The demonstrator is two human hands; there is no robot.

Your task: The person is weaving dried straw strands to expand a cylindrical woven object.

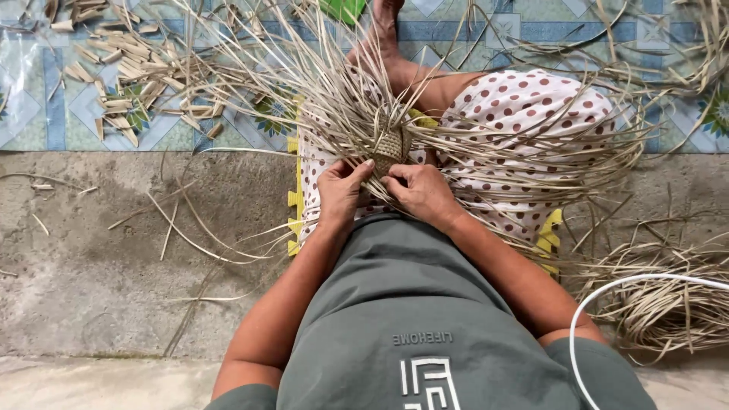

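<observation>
A small woven patch [389, 146] of pale straw strips lies on my lap, with many long loose strips [304, 83] fanning outward from it in all directions. My left hand [342, 190] pinches strips at the patch's near left edge. My right hand [421, 193] grips strips at its near right edge. The two hands almost touch each other. I sit with legs folded, wearing white trousers with red dots [524, 106] and a grey-green shirt [410, 304].
A yellow foam mat [295, 201] lies under me on the concrete floor [99, 250]. Cut straw pieces [121, 68] litter a patterned floor sheet at top left. A bundle of strips [661, 304] lies at right, crossed by a white cable [607, 288].
</observation>
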